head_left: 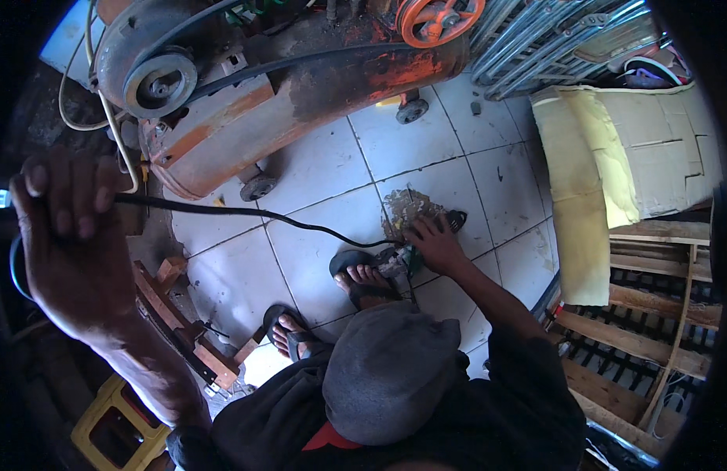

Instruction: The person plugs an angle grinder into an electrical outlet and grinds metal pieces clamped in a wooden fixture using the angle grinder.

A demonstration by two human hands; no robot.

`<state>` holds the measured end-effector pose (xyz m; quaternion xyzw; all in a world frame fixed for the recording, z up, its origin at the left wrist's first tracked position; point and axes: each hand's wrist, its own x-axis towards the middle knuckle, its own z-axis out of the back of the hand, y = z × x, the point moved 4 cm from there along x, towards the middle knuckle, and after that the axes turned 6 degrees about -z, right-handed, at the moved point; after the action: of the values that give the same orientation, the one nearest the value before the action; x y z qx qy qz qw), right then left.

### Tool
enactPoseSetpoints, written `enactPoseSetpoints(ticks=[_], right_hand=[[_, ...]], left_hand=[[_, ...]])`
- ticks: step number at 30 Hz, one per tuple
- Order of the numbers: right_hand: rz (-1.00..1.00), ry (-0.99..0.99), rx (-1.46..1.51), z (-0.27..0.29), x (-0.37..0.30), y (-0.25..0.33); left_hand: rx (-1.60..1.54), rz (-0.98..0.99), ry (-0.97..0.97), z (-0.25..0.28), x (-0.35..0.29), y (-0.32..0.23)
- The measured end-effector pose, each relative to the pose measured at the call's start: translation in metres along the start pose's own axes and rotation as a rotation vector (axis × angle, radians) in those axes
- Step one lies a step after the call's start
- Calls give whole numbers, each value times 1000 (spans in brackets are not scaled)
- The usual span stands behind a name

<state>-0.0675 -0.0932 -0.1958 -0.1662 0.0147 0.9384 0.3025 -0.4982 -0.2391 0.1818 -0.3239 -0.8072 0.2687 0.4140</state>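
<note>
My left hand point(73, 228) is raised at the left, close to the camera, its fingers curled over a black cable point(253, 212). From there the cable sags rightward to a green and metal hand-held power tool point(395, 263) on the floor by my foot. The tool resembles an angle grinder, but it is partly covered. My right hand point(435, 242) reaches down over it, fingers bent round its body. A black end piece point(457, 220) shows past the fingertips. Beside the hand is a brownish rough patch point(406, 208) on the tiles.
A rusty compressor tank point(300, 110) with pulleys and wheels stands ahead. Metal tubes point(536, 39) lie at the far right, near cardboard point(654, 149) and a wooden slatted frame point(646, 337). Left of my sandalled feet point(363, 279) are wooden pieces point(183, 314). A grey cap point(391, 373) blocks the lower middle.
</note>
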Motion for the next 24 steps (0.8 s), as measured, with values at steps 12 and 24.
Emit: enactPoseSetpoints(ticks=[12,24], right_hand=[[-201,22,1148,94,-25,-18],[-485,-177,830,185,38,24]], left_hand=[[1263,482,32,77,-74,145],[392,970,453,-47,-147,212]])
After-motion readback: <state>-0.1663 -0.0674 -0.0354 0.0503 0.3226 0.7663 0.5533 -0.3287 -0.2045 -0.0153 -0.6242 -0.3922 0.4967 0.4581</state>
